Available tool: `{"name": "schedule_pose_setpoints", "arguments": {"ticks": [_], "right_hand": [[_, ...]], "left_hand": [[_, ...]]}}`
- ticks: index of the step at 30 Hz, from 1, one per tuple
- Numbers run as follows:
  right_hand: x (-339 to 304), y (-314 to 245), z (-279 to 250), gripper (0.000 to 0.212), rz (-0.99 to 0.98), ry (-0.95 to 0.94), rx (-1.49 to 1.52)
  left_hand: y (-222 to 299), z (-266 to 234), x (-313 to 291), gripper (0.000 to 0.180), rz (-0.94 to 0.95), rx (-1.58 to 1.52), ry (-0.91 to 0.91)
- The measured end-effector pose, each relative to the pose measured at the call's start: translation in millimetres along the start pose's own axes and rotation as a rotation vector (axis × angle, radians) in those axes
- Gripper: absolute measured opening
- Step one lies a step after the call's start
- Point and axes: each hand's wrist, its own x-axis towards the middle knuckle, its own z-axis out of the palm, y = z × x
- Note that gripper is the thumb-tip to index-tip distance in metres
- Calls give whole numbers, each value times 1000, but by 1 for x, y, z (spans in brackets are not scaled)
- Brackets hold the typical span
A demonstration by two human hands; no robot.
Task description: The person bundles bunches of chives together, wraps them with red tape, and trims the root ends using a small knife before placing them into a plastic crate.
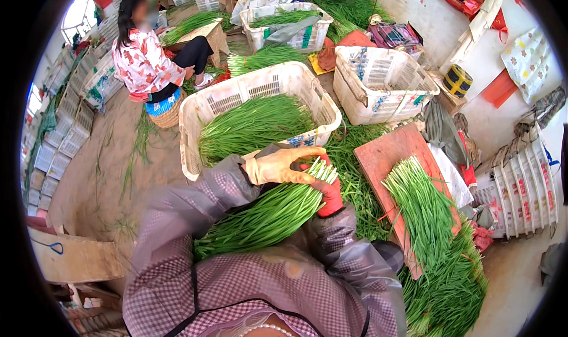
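A thick bundle of garlic chives [272,210] lies across my lap, its pale cut ends pointing up and to the right. My right hand [329,194], in a red glove, is closed around the bundle close to those ends. Over the top of the same end reaches my left hand [278,165] in a tan glove. Its fingers stretch toward the red glove, with the thumb apart from them and close to the stems. The left palm's underside is hidden. To my right, another pile of garlic chives [417,198] rests on a reddish board [378,153].
Directly ahead stands a white plastic crate [192,130] holding chives. An open white crate [387,103] sits beyond the board. Loose chives [447,289] cover the floor at right, near stacked crates [515,186]. A seated person [148,65] works at far left.
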Motion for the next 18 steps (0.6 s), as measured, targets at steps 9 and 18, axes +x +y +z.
{"name": "schedule_pose_setpoints", "arguments": {"ticks": [9, 18], "right_hand": [[-5, -3, -10, 86, -3, -16, 19], [0, 1, -10, 86, 3, 7, 7]], "left_hand": [[-38, 31, -14, 24, -221, -850, 593], [-39, 35, -22, 41, -311, -553, 436]]}}
